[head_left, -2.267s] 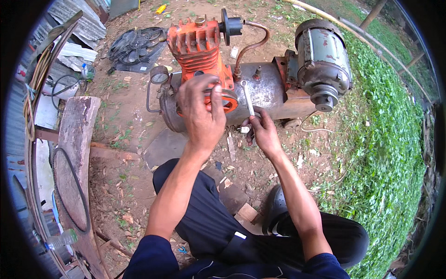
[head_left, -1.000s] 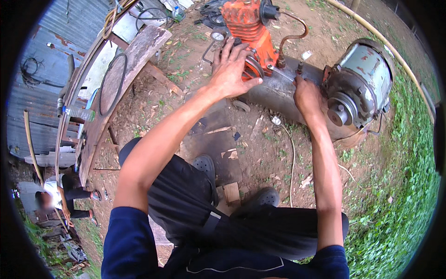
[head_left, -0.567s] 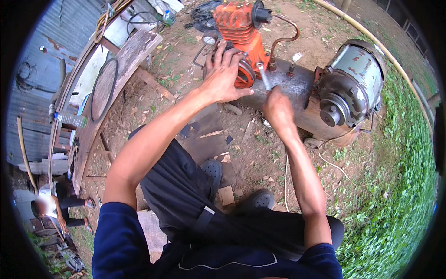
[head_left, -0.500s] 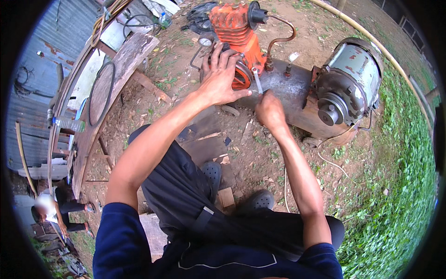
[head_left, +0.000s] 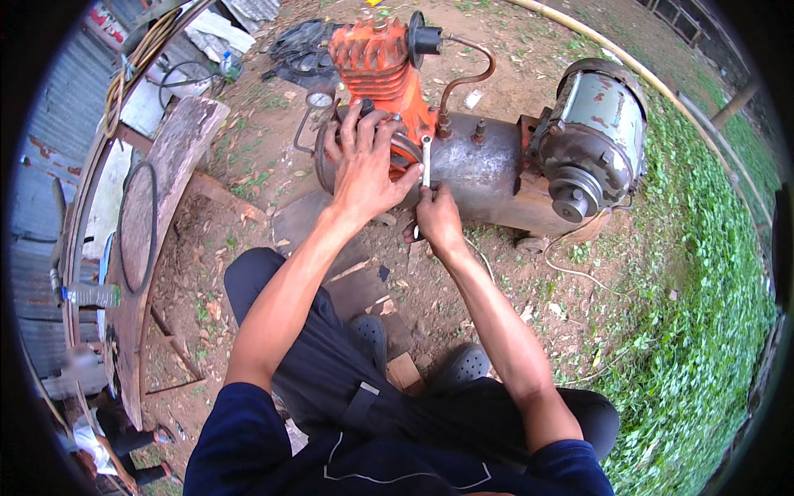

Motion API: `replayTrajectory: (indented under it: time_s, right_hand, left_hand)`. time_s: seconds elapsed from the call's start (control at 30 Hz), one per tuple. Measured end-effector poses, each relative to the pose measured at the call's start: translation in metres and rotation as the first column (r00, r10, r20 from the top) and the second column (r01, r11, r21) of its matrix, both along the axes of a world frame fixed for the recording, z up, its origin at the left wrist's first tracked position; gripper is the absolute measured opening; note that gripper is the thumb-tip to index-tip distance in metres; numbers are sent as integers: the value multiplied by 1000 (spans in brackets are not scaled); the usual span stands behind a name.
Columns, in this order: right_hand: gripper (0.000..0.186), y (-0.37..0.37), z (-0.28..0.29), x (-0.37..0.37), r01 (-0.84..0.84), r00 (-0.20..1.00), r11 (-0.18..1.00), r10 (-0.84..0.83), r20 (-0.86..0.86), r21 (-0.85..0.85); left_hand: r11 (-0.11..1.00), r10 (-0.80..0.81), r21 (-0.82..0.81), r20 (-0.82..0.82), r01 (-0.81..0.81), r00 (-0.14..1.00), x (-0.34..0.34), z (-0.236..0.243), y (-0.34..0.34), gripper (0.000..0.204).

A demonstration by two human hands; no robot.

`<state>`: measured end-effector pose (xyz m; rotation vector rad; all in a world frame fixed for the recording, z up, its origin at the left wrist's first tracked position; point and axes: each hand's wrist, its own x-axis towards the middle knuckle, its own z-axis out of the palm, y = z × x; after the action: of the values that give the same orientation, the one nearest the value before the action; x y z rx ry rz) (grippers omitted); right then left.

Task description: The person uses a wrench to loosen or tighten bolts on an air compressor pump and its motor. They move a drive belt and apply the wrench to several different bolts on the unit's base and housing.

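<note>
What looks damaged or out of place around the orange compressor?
The grey-green cylindrical metal motor looks worn and patchily chipped. Its round grey metal pulley shows no belt, while a thin black belt-like loop lies on the weathered wooden plank at left, seemingly out of place.

No text is legible; any markings on the gauge [head_left: 318, 100], at about eleven o'clock, are too small to make out.

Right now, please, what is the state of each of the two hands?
Left hand: open, spread over the orange wheel; whether it grips the wheel cannot be told.
Right hand: closed, holding a silver wrench.
</note>
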<state>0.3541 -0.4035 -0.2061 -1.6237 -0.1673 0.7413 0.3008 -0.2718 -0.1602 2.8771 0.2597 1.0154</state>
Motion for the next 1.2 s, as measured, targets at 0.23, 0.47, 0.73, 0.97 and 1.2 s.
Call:
replayTrajectory:
  time_s: [0.23,0.47,0.73,0.97,1.2]
  right_hand:
    - [30,9,-11,-7,63,985,991,-43,-167,116]
    - [31,-45,-21,61,166,740,805,280,611,-570]
    - [32,-81,11,77,277,602,763,336,725,-584]
    - [20,-47,-10,30,192,777,954,-5,629,-229]
    - [35,-39,12,4,275,717,879,84,692,-391]
  left_hand:
    - [999,-40,22,64,39,997,4,-7,9,62]
    - [997,-71,12,42,70,997,-7,-7,21,60]
    - [995,-100,0,-3,100,995,-7,7,15,61]
    - [998,-56,-2,-13,56,998,-3,11,7,60]
    - [999,-43,-2,-22,42,999,-1,10,2,62]
